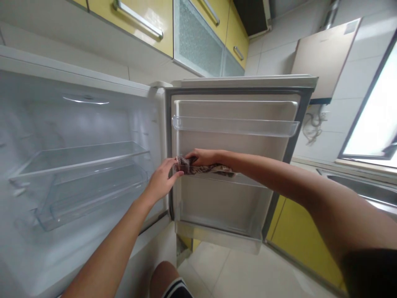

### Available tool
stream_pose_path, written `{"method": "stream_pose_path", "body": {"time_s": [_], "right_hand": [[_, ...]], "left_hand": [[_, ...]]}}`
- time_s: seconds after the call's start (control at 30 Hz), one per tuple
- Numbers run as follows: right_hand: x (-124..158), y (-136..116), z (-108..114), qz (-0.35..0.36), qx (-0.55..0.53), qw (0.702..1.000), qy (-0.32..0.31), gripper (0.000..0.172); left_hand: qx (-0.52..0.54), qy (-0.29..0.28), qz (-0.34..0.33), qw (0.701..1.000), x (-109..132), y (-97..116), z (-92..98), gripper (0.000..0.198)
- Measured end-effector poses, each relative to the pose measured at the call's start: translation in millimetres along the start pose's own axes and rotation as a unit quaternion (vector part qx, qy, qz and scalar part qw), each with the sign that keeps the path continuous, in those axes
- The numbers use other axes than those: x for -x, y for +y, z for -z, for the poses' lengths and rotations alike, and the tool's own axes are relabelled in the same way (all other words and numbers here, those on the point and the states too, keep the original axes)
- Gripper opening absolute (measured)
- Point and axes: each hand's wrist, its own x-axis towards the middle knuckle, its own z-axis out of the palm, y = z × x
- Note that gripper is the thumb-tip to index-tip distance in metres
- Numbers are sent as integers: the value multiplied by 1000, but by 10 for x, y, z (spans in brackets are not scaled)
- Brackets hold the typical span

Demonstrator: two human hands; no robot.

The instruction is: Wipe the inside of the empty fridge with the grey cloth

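Observation:
My right hand [203,157] is closed on a brown-and-white patterned cloth [214,169]. The cloth lies along the middle clear door shelf [245,179] of an open fridge door [214,203], its bunched end towards the hinge side. At that same end of the shelf, my left hand [161,178] grips the corner between thumb and fingers, close beside the cloth. Part of the shelf is hidden by the cloth and my right forearm.
A clear upper door shelf [235,126] and a lower door bin [220,238] sit above and below. To the left, the fridge compartment has a glass shelf [83,157] and a clear drawer [93,198]. Yellow cabinets [133,25] hang overhead; a sink [362,188] is at right.

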Motion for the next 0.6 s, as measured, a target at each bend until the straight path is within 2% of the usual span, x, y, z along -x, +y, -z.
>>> {"method": "stream_pose_path", "body": {"time_s": [0.07, 0.13, 0.23, 0.33, 0.4, 0.47, 0.53, 0.6], "right_hand": [[346, 51, 76, 1, -4, 1000, -22, 33], [850, 50, 199, -21, 1, 998, -64, 34], [1665, -122, 360, -103, 67, 989, -81, 41], [2379, -416, 384, -99, 219, 964, 111, 45], [2775, -560, 336, -86, 249, 931, 253, 41], [3091, -598, 276, -125, 254, 882, 376, 42], [3296, -535, 212, -193, 259, 832, 451, 48], [3365, -421, 116, -242, 254, 814, 463, 52]], "left_hand": [[0, -3, 1, 1000, 3, -6, 44, 29], [3, -5, 2, 1000, 0, -23, 81, 28], [9, -12, 5, 1000, -6, -79, 131, 31], [-11, -17, -7, 1000, 9, -120, 168, 31], [-50, -1, -25, 998, 26, -70, 165, 33], [-93, 16, -55, 994, 23, 89, 118, 43], [-111, 10, -96, 989, -27, 344, 17, 53], [-103, -27, -137, 985, -121, 637, -129, 52]]}}
